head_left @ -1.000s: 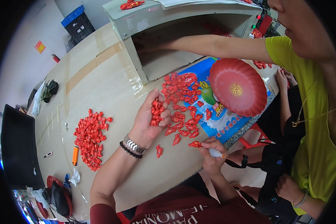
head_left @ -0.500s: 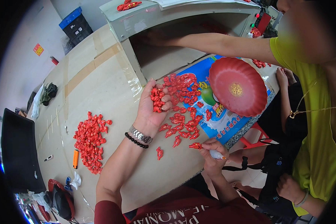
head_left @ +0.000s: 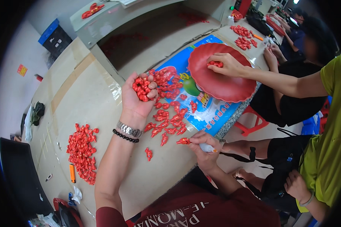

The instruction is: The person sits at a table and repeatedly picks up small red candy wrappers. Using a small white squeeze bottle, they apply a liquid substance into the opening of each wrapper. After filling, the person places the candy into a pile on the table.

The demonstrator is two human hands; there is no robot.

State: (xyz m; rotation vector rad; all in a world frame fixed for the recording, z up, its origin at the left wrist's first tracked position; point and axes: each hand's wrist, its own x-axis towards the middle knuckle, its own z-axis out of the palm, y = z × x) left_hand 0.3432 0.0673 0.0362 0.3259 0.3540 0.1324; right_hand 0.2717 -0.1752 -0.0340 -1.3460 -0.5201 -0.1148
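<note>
My left hand (head_left: 134, 106) is palm up, its fingers curled round a handful of small shiny red figurines (head_left: 141, 89). In my right hand (head_left: 205, 157) a single red figurine (head_left: 183, 141) is pinched at the fingertips, and a small white squeeze bottle with an orange tip (head_left: 207, 148) lies in the same grip. Between my hands, loose red figurines (head_left: 163, 123) are scattered over the table and onto a blue printed sheet (head_left: 219, 121). One separate figurine (head_left: 148, 154) rests nearer to me.
A big heap of red figurines (head_left: 81, 149) lies at left beside an orange cutter (head_left: 72, 173). Across the sheet, another person's hand (head_left: 229, 65) holds red pieces over a red scalloped bowl (head_left: 201, 81). A grey shelf unit (head_left: 102, 32) stands behind; a black screen (head_left: 21, 178) is far left.
The other person's arm has come out of the shelf and is now over the bowl with red pieces. My view has swung right; both my hands keep their holds.
</note>
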